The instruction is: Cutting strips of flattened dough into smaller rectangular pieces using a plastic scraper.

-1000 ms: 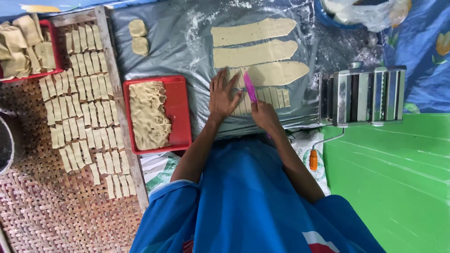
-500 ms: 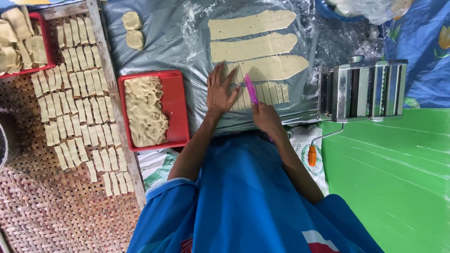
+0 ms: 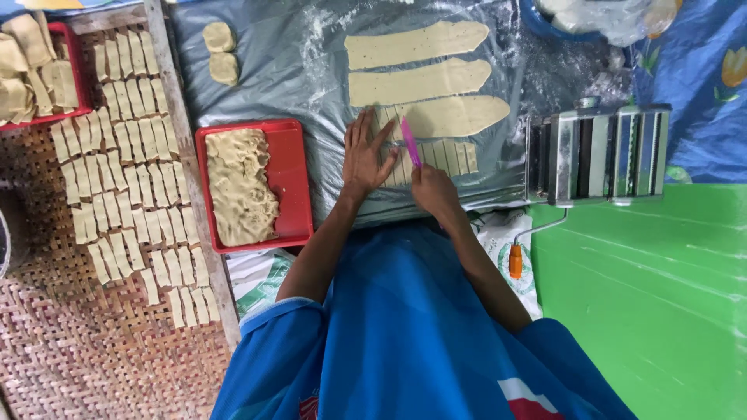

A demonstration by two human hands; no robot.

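Your left hand (image 3: 366, 154) lies open and flat on the soft, tearable dough strip (image 3: 428, 158), just left of your right hand (image 3: 433, 189) gripping the pink cutter (image 3: 410, 142); pin it near the cut.

**Both hands down at the cut dough strip**

The left hand (image 3: 366, 155) lies flat, palm down, fingers (image 3: 359, 124) spread and pointing away from the body, pressing on the near end of the cut dough strip (image 3: 443, 155). The left forearm runs bare from the blue sleeve, bent at the elbow, angling in toward that strip. The right hand (image 3: 433, 189) sits just beside the left, at the strip's near edge, curled closed around a pink cutter (image 3: 410, 142) whose blade points forward. The right forearm slants back toward the body, wrist slightly bent.
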